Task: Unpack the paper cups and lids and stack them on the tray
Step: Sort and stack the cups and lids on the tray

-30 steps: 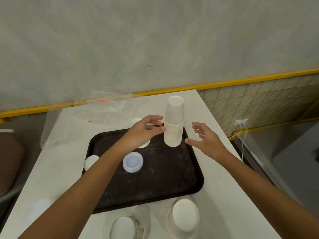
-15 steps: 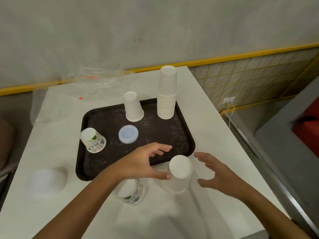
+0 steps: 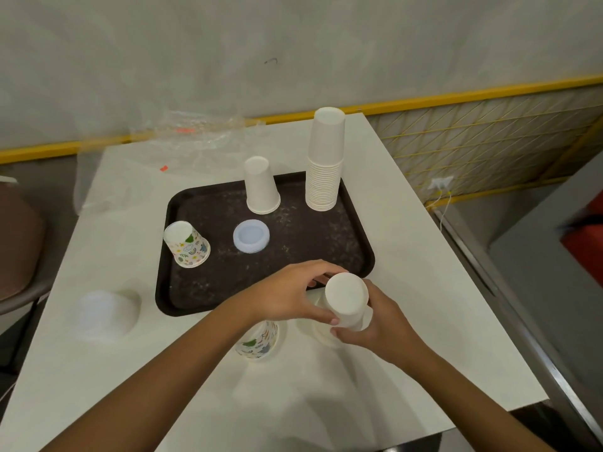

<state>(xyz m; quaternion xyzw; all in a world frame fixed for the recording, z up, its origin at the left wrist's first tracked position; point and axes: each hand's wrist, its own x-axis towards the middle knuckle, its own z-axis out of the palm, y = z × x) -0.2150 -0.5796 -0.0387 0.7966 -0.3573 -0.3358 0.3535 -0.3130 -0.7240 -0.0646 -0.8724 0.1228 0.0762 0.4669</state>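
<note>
A dark tray (image 3: pixel 182 288) lies on the white table. On it stand a tall stack of upside-down white cups (image 3: pixel 324 164), a shorter white cup stack (image 3: pixel 261 185), a patterned cup stack (image 3: pixel 187 244) and a pile of pale lids (image 3: pixel 251 236). Just in front of the tray, my left hand (image 3: pixel 287 295) and my right hand (image 3: pixel 375 321) both grip a wrapped stack of white cups (image 3: pixel 347 300), upside down. Another wrapped patterned cup stack (image 3: pixel 259 340) stands under my left wrist.
A wrapped pile of lids (image 3: pixel 104 313) sits on the table left of the tray. Crumpled clear plastic wrap (image 3: pixel 195 135) lies at the back left. The table's right edge (image 3: pixel 456 256) drops to a metal rail and floor. A yellow-trimmed wall runs behind.
My hands left the tall stack on the tray, came back to the table's front and closed around the wrapped white cup stack. The view tilted down.
</note>
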